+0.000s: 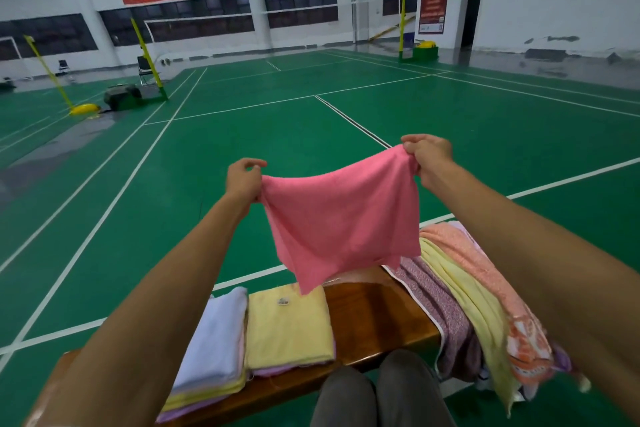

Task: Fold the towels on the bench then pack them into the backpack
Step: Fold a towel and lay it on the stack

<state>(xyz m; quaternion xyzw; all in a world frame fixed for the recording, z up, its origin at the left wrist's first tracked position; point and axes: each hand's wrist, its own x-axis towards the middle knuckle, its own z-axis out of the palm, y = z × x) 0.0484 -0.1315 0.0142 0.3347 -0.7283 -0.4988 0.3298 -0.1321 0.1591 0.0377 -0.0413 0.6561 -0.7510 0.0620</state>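
A pink towel (341, 218) hangs in the air above the wooden bench (374, 319). My left hand (244, 180) pinches its upper left corner and my right hand (429, 158) pinches its upper right corner, with the cloth stretched between them. On the bench's left part lie two stacks of folded towels: a white-topped stack (211, 343) and a yellow-topped stack (289, 326). A heap of unfolded towels (474, 302), purple, yellow and orange, drapes over the bench's right end. No backpack is visible.
The bench stands on a green badminton court floor (242, 135) with white lines. My knees (377, 392) show at the bottom edge. Yellow net posts (149, 59) and a chair stand far off at the left.
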